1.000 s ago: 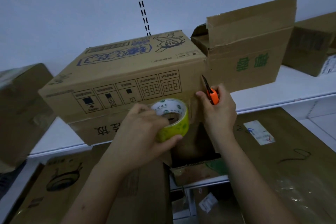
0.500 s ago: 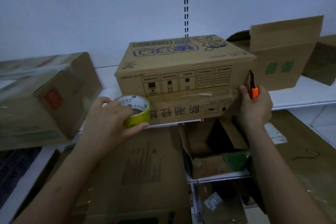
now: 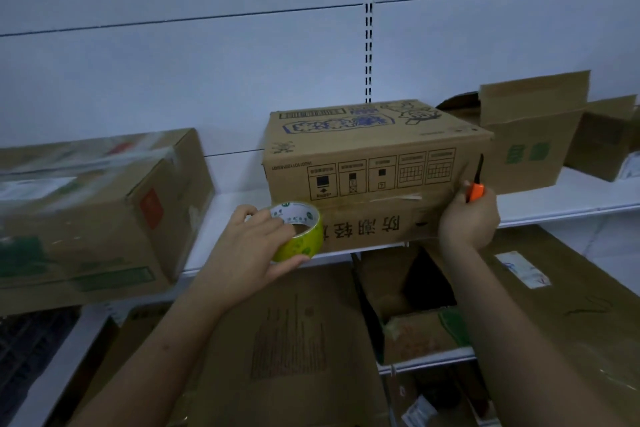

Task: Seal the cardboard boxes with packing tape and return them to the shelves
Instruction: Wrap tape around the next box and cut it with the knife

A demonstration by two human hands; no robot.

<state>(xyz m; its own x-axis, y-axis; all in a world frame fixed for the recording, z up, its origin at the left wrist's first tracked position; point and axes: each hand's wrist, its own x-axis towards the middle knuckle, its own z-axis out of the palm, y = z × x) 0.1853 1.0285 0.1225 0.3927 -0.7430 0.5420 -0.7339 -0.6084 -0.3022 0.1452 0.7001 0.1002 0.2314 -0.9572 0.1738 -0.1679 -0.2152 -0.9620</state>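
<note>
Currently: your left hand (image 3: 249,250) grips the yellow-green tape roll (image 3: 300,236) against the printed cardboard box (image 3: 374,170) on the white shelf (image 3: 568,198); your right hand (image 3: 467,218) holds an orange-handled cutter (image 3: 475,184), blade up, at the box's right corner. Taped box (image 3: 93,204) left, open-flapped box (image 3: 530,135) right.

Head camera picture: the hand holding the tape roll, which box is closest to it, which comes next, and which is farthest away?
From the left hand, holding the tape roll:
1. Printed box, right beside it, middle of the shelf.
2. Blurry box, farther along on the left.
3. Open-flapped box with green print, far right, behind the right hand.
</note>
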